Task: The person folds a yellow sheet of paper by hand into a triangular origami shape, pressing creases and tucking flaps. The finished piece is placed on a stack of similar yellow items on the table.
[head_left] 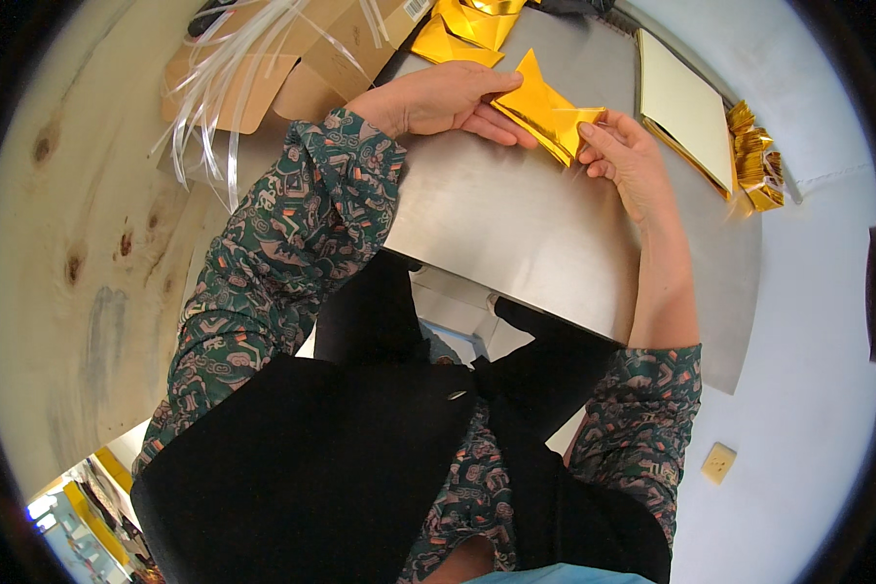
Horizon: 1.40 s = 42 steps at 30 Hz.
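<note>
A shiny folded gold paper piece (543, 109), pinched in at the middle with flared ends, is held between both hands above the metal table (516, 234). My left hand (462, 102) is closed on its left end, thumb on top and fingers underneath. At the right end, my right hand (621, 156) pinches a corner between thumb and fingers. Beyond my left hand lie several more folded gold paper pieces (462, 34), partly cut off by the top edge of the view.
To the left, an open cardboard box (331, 68) has white plastic strips (234, 68) draped over it. A stack of pale sheets (686, 107) lies at the right, beside a bundle of folded gold paper (757, 161). A wooden surface (97, 234) adjoins at left; a white wall (818, 292) stands right.
</note>
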Tool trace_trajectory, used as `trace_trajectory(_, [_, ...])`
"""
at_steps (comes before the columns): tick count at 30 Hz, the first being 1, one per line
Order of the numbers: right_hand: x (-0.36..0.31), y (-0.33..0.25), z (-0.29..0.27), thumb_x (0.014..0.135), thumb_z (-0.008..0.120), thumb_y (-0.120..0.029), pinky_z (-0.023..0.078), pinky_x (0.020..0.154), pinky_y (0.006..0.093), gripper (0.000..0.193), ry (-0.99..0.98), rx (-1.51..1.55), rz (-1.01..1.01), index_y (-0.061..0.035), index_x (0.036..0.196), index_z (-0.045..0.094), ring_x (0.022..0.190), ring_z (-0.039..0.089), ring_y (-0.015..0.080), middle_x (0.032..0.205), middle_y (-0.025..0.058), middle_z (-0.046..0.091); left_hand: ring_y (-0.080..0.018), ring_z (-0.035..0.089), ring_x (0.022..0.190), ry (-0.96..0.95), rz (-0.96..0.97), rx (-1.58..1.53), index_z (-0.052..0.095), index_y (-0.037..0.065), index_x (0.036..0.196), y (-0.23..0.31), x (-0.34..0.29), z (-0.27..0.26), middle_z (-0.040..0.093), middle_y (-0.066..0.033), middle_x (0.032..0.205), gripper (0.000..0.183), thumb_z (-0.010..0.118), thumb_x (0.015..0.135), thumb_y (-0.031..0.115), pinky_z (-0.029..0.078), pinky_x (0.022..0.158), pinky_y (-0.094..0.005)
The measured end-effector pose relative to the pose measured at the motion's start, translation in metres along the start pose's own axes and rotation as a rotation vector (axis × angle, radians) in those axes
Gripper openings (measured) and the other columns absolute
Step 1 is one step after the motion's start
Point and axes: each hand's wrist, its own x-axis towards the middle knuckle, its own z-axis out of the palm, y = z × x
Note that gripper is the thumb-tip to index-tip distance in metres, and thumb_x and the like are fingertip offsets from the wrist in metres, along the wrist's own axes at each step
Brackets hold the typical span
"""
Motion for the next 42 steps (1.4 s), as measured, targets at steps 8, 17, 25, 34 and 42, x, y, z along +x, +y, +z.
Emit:
trace_trajectory(8, [-0.005, -0.002, 0.000, 0.092, 0.074, -0.024, 0.050, 0.063, 0.0186, 0.049, -0.006, -0.007, -0.012, 0.0025, 0.130, 0.056, 0.073, 0.061, 0.0070, 0.092, 0.0047, 0.066, -0.0301, 0.072, 0.105, 0.017, 0.017, 0.017, 0.044, -0.006, 0.140, 0.002, -0.002, 0.004, 0.063, -0.0223, 0.129, 0.049, 0.044, 0.109, 0.032, 0.062, 0.084, -0.0274])
trace_trajectory(17, [-0.003, 0.001, -0.003, 0.092, 0.075, -0.025, 0.051, 0.063, 0.0200, 0.050, -0.041, -0.007, -0.035, 0.0018, 0.131, 0.058, 0.070, 0.061, 0.0072, 0.087, 0.0054, 0.067, -0.0295, 0.072, 0.105, 0.025, 0.029, 0.037, 0.040, -0.008, 0.141, 0.001, -0.001, 0.004, 0.062, -0.0240, 0.129, 0.050, 0.046, 0.108, 0.029, 0.063, 0.085, -0.0275])
trace_trajectory(25, [-0.004, 0.000, 0.002, 0.091, 0.074, -0.021, 0.049, 0.059, 0.0199, 0.046, -0.002, 0.007, -0.080, -0.0060, 0.132, 0.059, 0.079, 0.064, 0.0091, 0.103, 0.0064, 0.068, -0.0241, 0.073, 0.101, 0.068, 0.090, 0.066, 0.051, -0.003, 0.135, 0.001, 0.000, 0.000, 0.066, -0.0186, 0.124, 0.046, 0.052, 0.106, 0.031, 0.063, 0.080, -0.0247])
trace_trajectory(34, [-0.002, 0.005, 0.001, 0.092, 0.073, -0.021, 0.047, 0.058, 0.0203, 0.034, 0.041, 0.025, -0.090, -0.0061, 0.120, 0.061, 0.079, 0.065, 0.0081, 0.100, 0.0041, 0.069, -0.0199, 0.073, 0.096, 0.321, 0.185, 0.086, 0.054, 0.000, 0.134, 0.003, 0.003, -0.018, 0.068, -0.0119, 0.119, 0.045, 0.053, 0.105, 0.035, 0.061, 0.071, -0.0231])
trace_trajectory(42, [-0.001, 0.006, 0.006, 0.096, 0.069, -0.014, 0.053, 0.066, 0.0220, 0.028, 0.043, 0.226, -0.141, -0.0068, 0.122, 0.062, 0.080, 0.066, 0.0092, 0.099, 0.0044, 0.069, -0.0246, 0.071, 0.098, 0.854, 0.311, 0.939, 0.054, 0.001, 0.136, 0.015, -0.007, -0.041, 0.065, -0.0166, 0.118, 0.052, 0.059, 0.101, 0.040, 0.057, 0.070, -0.0310])
